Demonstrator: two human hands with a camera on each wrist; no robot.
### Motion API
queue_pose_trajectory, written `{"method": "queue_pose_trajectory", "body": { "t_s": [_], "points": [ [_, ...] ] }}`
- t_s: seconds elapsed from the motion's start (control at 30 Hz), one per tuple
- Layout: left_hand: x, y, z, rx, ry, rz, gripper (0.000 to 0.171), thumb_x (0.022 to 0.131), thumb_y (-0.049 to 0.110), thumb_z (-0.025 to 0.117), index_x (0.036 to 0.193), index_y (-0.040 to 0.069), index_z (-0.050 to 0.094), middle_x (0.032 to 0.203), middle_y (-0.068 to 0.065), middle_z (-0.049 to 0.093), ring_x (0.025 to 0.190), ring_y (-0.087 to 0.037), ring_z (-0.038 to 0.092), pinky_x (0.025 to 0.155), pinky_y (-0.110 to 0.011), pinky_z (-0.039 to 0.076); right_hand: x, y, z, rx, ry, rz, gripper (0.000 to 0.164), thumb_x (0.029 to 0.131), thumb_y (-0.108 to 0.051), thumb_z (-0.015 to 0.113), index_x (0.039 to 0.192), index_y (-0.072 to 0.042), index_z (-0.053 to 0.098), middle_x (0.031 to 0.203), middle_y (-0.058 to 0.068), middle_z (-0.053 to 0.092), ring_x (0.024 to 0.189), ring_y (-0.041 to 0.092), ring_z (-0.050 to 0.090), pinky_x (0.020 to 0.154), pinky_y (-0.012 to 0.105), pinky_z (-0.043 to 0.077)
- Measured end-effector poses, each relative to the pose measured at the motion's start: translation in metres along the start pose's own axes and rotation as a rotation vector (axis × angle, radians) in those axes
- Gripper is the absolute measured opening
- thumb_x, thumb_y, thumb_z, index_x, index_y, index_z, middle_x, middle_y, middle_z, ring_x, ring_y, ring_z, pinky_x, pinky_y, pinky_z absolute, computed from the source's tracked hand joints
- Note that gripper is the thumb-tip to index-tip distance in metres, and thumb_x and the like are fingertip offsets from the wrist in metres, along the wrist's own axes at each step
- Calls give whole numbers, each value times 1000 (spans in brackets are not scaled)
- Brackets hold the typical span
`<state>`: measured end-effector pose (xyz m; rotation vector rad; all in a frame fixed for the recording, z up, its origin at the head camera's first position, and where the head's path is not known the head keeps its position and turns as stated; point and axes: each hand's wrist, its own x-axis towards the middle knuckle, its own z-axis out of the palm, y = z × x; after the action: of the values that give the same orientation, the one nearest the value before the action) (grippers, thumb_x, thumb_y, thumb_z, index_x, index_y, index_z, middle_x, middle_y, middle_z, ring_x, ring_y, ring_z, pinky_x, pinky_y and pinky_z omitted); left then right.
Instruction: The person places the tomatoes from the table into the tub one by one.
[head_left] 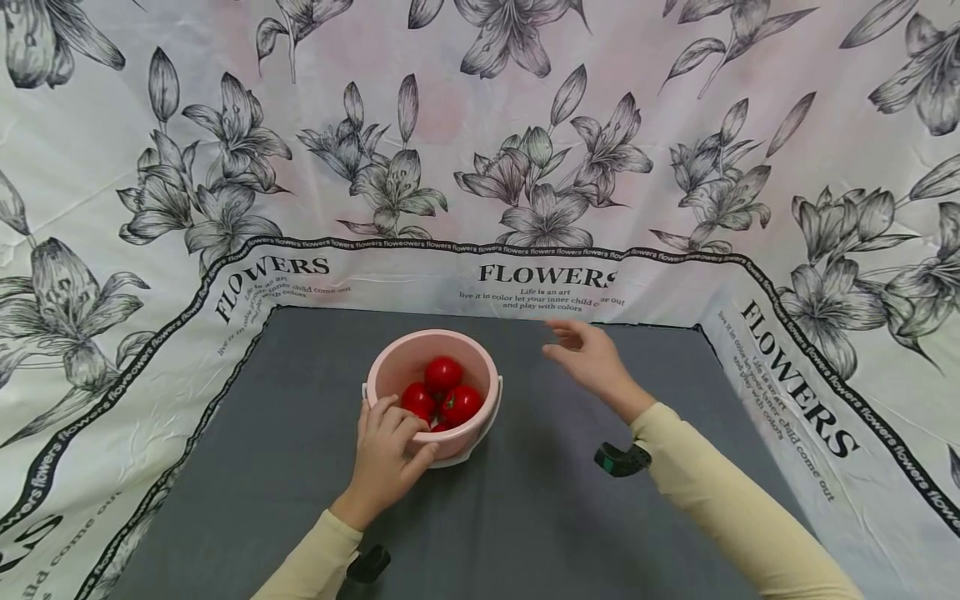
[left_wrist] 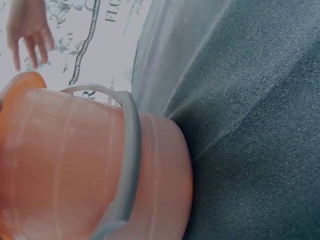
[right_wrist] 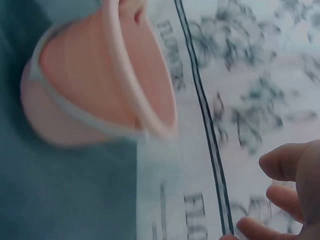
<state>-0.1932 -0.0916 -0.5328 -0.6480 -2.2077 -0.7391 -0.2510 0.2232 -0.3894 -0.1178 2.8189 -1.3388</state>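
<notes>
A pink bucket [head_left: 467,439] with a white handle [left_wrist: 131,150] stands on the grey cloth, and several red tomatoes [head_left: 461,405] lie inside it. My left hand [head_left: 386,454] grips the near left part of its rim, fingers over the edge and thumb along the outside. From the right wrist view, a bit of that hand shows at the top of the rim [right_wrist: 122,60]. To the right of the bucket, apart from it, my right hand [head_left: 588,358] hangs in the air with loosely bent fingers and nothing in them.
Grey cloth [head_left: 315,358] covers the work surface. Behind it and along both sides rises a white sheet [head_left: 420,283] with printed flowers and lettering. Dark bands with small devices [head_left: 622,459] sit at both wrists.
</notes>
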Motion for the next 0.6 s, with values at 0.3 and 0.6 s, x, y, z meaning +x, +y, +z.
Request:
{"method": "queue_pose_trajectory", "body": {
  "t_s": [0.3, 0.6],
  "points": [
    [3, 2, -12, 0, -87, -45, 18, 80, 30, 74, 92, 17, 69, 99, -6, 68, 118, -38, 54, 104, -85, 27, -42, 54, -49, -40, 99, 48, 58, 102, -30, 59, 154, -9, 42, 154, 25, 46, 138, 45, 48, 105, 62, 47],
    [8, 7, -24, -30, -181, -76, 20, 80, 27, 78, 96, 17, 72, 113, -12, 70, 119, -41, 55, 105, -82, 29, -71, 82, -64, -39, 149, 41, 59, 104, -34, 56, 154, -6, 40, 153, 29, 45, 137, 48, 47, 102, 63, 47]
  ]
}}
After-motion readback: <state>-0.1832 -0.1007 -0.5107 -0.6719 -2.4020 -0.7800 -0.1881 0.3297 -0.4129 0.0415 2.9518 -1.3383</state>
